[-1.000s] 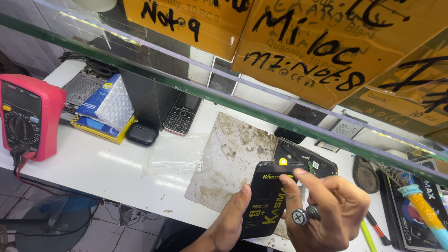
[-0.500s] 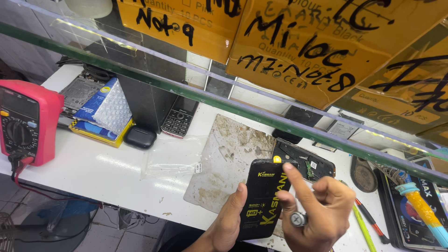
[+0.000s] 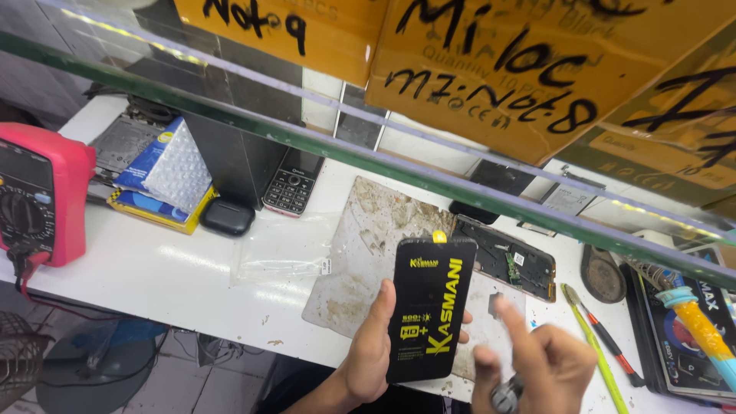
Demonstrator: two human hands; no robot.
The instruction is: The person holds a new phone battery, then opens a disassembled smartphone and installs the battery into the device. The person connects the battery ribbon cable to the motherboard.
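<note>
Where half a second ago the right hand (image 3: 537, 360) pinched the top of the black screen-protector packet (image 3: 429, 307), it now hangs loose-fingered at four o'clock, apart; the left hand (image 3: 372, 349) alone grips the packet upright above the bench (image 3: 153, 268).

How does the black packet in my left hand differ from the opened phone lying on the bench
The black packet is held upright in the left hand; the opened phone lies flat on the stained mat. The packet's face is sealed and printed yellow; the phone shows bare circuitry. Both are slim, dark rectangles.
</note>
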